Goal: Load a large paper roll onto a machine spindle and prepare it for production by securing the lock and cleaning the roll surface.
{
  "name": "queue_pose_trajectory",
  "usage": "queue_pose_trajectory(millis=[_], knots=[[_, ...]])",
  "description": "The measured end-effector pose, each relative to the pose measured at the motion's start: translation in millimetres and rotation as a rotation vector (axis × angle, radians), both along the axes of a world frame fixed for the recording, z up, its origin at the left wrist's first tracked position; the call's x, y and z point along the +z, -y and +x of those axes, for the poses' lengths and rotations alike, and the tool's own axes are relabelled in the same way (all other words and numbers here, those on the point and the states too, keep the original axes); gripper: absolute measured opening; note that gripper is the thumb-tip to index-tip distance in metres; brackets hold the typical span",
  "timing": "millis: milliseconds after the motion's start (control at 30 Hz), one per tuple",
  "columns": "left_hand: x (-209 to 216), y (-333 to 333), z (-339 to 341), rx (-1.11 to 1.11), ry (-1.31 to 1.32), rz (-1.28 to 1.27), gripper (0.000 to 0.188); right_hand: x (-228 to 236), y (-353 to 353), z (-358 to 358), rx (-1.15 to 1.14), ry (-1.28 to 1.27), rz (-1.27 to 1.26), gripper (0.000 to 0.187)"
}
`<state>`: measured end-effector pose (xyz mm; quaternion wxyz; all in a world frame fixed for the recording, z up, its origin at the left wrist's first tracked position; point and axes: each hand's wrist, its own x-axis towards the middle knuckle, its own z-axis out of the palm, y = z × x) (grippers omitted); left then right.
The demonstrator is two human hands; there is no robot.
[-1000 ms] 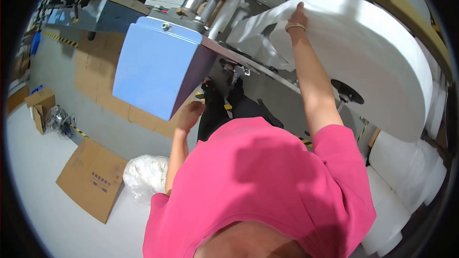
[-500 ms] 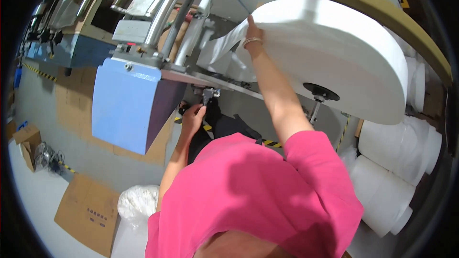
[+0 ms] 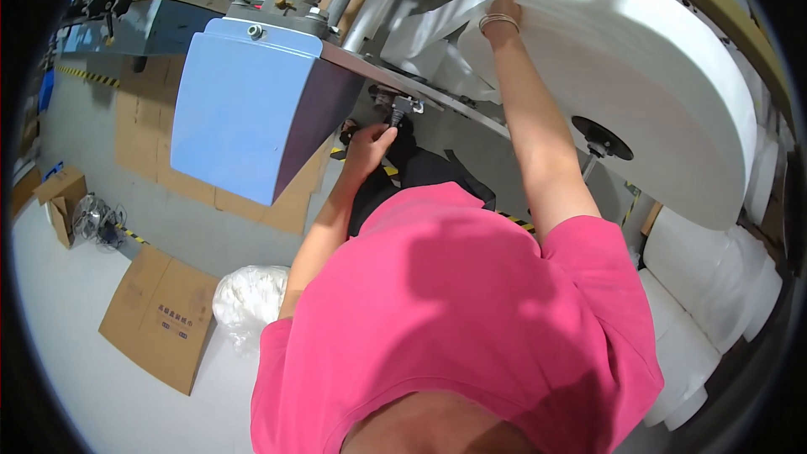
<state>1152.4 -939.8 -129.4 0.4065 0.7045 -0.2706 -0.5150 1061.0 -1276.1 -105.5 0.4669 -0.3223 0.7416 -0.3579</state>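
Note:
A large white paper roll (image 3: pixel 622 92) sits on edge at the upper right, with a dark round hub (image 3: pixel 602 138) at its core. My right hand (image 3: pixel 506 10), a pale band at its wrist, grips the roll's left rim where a loose white web (image 3: pixel 429 29) leads off to the left. Lower down, the thumb and fingers of my left hand (image 3: pixel 367 150) are closed around a small black ribbed handle (image 3: pixel 398 115) below the machine's metal bar (image 3: pixel 454 106). My left fingers partly cover that handle. Part of my right hand's fingers is hidden.
A blue sheet-metal guard (image 3: pixel 239 109) with bright rods juts out left of my left hand. White rolls (image 3: pixel 706 277) are stacked at the right. Flattened cardboard (image 3: pixel 160 311), a clear plastic bag (image 3: pixel 250 303) and an open carton (image 3: pixel 63 202) lie at the left.
The view has shifted, so the machine and roll sit higher and farther right in it. Both hands keep their holds on the handle and the roll's rim.

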Motion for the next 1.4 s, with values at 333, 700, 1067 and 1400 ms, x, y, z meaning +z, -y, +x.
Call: queue_pose_trajectory(millis=[333, 700, 1067, 1400], knots=[[3.4, 1.4, -3.4, -0.047, -0.037, 0.143, 0.028, -26.0, -1.1, -4.3, 0.098, 0.028, -0.003, 0.07], [-5.3, -7.0, -2.2, -0.016, 0.116, 0.042, 0.039, -40.3, -9.1, -3.0, 0.283, -0.173, 0.08, 0.077], [-1.2, -55.3, 6.4, 0.018, -0.054, 0.066, 0.033, -76.2, -6.1, 13.2, 0.023, 0.598, 0.008, 0.046], [-45.7, -193.1, 122.2, 0.194, -0.139, 0.262, 0.032, -76.2, -10.6, 57.9, 0.234, 0.89, 0.058, 0.034]])
